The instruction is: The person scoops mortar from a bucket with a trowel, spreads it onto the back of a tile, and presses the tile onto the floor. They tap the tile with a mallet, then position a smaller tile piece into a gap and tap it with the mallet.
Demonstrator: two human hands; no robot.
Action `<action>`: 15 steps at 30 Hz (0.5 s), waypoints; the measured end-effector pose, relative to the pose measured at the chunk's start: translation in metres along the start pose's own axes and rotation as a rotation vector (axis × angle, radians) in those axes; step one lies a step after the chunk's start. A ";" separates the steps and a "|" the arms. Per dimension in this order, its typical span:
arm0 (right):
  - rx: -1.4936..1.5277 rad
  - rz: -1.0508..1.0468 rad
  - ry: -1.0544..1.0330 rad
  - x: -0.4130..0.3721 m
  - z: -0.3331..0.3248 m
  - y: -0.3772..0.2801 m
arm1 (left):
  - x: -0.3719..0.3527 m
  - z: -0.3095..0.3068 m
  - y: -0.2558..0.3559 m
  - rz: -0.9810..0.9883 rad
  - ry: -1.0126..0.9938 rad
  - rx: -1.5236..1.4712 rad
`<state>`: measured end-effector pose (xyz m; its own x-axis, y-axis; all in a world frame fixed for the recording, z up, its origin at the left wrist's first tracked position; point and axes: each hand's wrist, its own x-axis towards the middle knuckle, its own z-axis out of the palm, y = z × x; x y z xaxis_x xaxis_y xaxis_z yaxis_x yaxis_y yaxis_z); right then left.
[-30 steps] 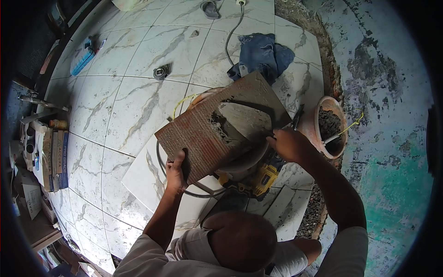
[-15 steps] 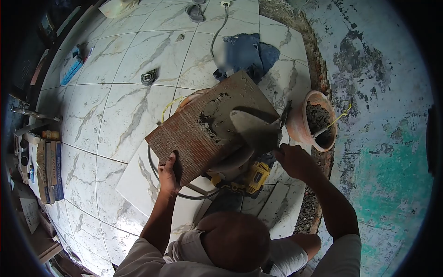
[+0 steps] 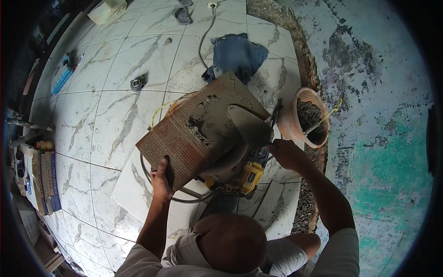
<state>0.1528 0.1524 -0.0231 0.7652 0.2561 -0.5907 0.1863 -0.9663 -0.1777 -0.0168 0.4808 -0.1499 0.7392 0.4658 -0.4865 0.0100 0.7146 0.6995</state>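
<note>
My left hand [image 3: 161, 180] grips the lower left edge of a tile [image 3: 168, 147], its thumb on the ribbed reddish-brown back. The tile is held tilted above the floor. Grey wet mortar [image 3: 208, 107] covers its upper right part, with a rough, patchy border towards the bare ribs. My right hand [image 3: 288, 154] is closed round the handle of a trowel [image 3: 249, 125], whose mortar-coated blade lies over the right side of the tile. Below the tile, partly hidden, is a yellow and black power tool [image 3: 251, 177]. A bucket [image 3: 288, 121] of dark mortar stands right of the trowel.
Marbled white tiles [image 3: 122, 115] cover the floor, ending at a rough trench [image 3: 307, 60] beside a worn painted surface [image 3: 369, 92]. A blue cloth [image 3: 240, 55], a grey cable [image 3: 203, 41] and a small round device [image 3: 137, 83] lie ahead. Tile boxes [image 3: 48, 180] stand at left.
The whole view has shifted slightly, so most things appear a little further left. The trowel blade sits slightly nearer the tile's right corner. Both hands keep their holds.
</note>
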 end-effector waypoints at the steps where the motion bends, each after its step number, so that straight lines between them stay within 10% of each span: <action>1: 0.002 0.004 0.000 0.003 -0.003 0.002 | 0.001 -0.001 -0.001 -0.003 -0.003 0.002; 11: -0.342 -0.285 0.379 0.037 -0.018 0.090 | 0.004 -0.008 -0.003 -0.043 -0.042 0.003; 15: 0.145 0.038 0.157 0.032 -0.039 0.015 | 0.001 -0.006 -0.001 -0.031 -0.049 0.020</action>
<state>0.2042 0.1448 -0.0135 0.8588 0.2015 -0.4710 0.0735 -0.9584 -0.2758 -0.0199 0.4835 -0.1546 0.7701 0.4174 -0.4825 0.0463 0.7177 0.6948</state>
